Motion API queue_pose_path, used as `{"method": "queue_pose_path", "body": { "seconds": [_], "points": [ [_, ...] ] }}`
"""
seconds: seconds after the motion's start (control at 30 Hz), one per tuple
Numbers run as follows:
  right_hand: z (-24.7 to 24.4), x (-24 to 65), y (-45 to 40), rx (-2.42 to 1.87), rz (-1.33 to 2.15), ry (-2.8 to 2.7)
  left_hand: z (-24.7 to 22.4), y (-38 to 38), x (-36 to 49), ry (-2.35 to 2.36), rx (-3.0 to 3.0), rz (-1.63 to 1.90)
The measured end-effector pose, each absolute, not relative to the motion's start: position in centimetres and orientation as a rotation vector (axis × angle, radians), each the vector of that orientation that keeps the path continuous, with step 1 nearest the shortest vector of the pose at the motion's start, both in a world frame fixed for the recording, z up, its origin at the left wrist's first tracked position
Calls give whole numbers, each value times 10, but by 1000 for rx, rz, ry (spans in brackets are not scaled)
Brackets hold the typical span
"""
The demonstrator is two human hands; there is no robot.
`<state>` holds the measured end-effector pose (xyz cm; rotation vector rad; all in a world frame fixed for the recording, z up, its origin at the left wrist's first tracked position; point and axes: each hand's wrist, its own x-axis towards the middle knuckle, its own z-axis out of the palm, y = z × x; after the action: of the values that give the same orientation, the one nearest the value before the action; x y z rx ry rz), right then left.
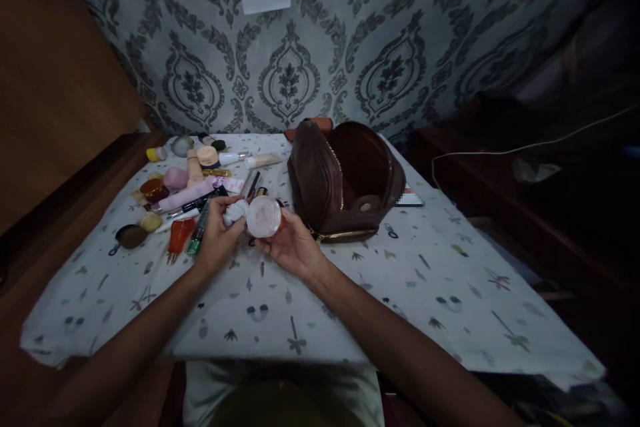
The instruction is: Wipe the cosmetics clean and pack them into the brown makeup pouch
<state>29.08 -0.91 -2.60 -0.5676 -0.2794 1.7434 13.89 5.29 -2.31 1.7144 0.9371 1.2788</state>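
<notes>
In the middle of the table my right hand is closed around a round cosmetic jar with a pale, clear-looking top tilted toward me. Close beside it, my left hand pinches a white, bunched-up piece that looks like cloth or tissue, near the jar's left edge. Just left of that hand lie an orange bottle and a dark tube with a green cap. Behind my right hand stands a brown leather bag, unzipped and gaping, its dark inside partly visible.
Several cosmetics cover the table's left side, among them a lilac tube, a pink sponge-like piece, an amber jar and a beige-lidded jar. A patterned white cloth covers the table. Wooden furniture borders the left.
</notes>
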Motion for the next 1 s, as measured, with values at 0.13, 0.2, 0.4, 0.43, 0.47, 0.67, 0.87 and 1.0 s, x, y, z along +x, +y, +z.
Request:
{"method": "queue_pose_path", "body": {
  "seconds": [0.13,0.2,0.4,0.43,0.47,0.67,0.87,1.0],
  "points": [
    [-29,289,-9,-635,1694,-355,-23,57,136,945,1602,1210],
    [-30,288,-9,-649,1656,-448,-23,60,134,941,1582,1160],
    [-30,282,-10,-668,1613,-583,-22,62,129,974,1679,1149],
    [-30,282,-11,-684,1608,-576,-21,61,129,972,1690,1153],
    [-31,281,-11,-702,1601,-570,-20,60,129,967,1695,1156],
    [-32,281,-10,-780,1596,-581,-9,51,129,886,1795,1201],
    [-34,279,-10,-796,1571,-599,-1,45,127,705,1827,1232],
    [-31,278,-13,-801,1548,-640,2,46,129,778,1590,1348]
  ]
}}
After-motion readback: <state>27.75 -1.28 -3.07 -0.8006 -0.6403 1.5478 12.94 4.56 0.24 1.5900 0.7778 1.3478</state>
